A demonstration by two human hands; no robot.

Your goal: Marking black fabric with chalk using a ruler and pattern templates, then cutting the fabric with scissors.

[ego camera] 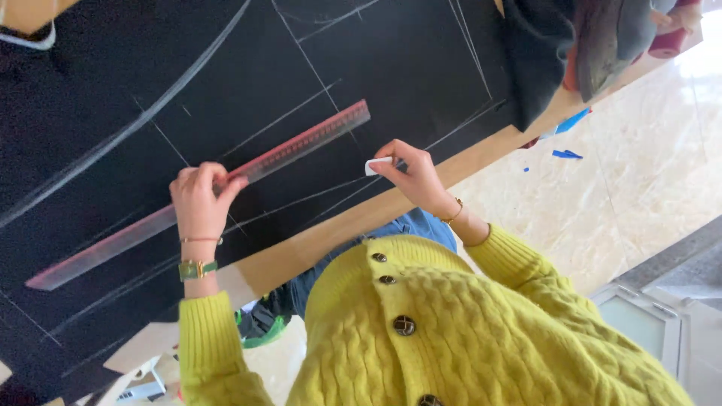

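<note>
A black fabric [248, 68] marked with white chalk lines covers a wooden table [481, 158]. My left hand [201, 201] presses down on a long clear ruler [301, 146] with a red edge, which lies slanted across the fabric. My right hand [412, 174] pinches a small white piece of tailor's chalk [374, 165] with its tip on the fabric near the table's front edge, just right of the ruler's near side. I wear a yellow knitted cardigan [421, 331], a green watch on the left wrist and a gold bracelet on the right.
Dark folded cloth and a cap-like bundle [579, 45] sit at the table's far right end. Blue scraps [565, 154] lie on the pale marbled floor [602, 203]. A grey and white cabinet [662, 308] stands at the lower right.
</note>
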